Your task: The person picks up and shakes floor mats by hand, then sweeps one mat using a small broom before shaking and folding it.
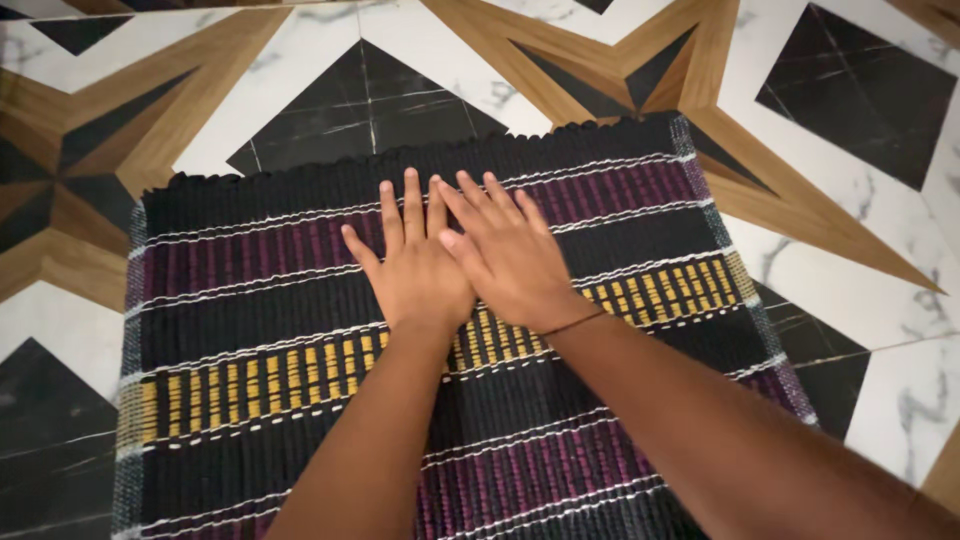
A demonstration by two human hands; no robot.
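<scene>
We see our left hand (pixel 415 268) lying flat, palm down, on the rug (pixel 250 330), its fingers stretched out and slightly fanned, gripping nothing. Our right hand (pixel 505 258) lies flat too, fingers spread and pointing up and to the left, and it overlaps the left hand: its thumb side rests across the back and the inner fingers of the left one. Neither hand pinches or holds any part of the cloth; both simply press on it. A thin dark band (pixel 572 323) circles our right wrist. Both forearms reach in from the bottom edge of the view and cross the near part of the rug.

The rug lies spread flat on the floor (pixel 300 90) directly under our hands, which sit on its upper middle part. It is woven and mostly black, with purple stripes, thin white lines and a band of yellow blocks that runs across it just below our wrists. Its far edge is ragged and its side edges show pale threads.

Around the rug, the floor shows a pattern of black marble, white marble and wood-coloured strips forming star shapes.
</scene>
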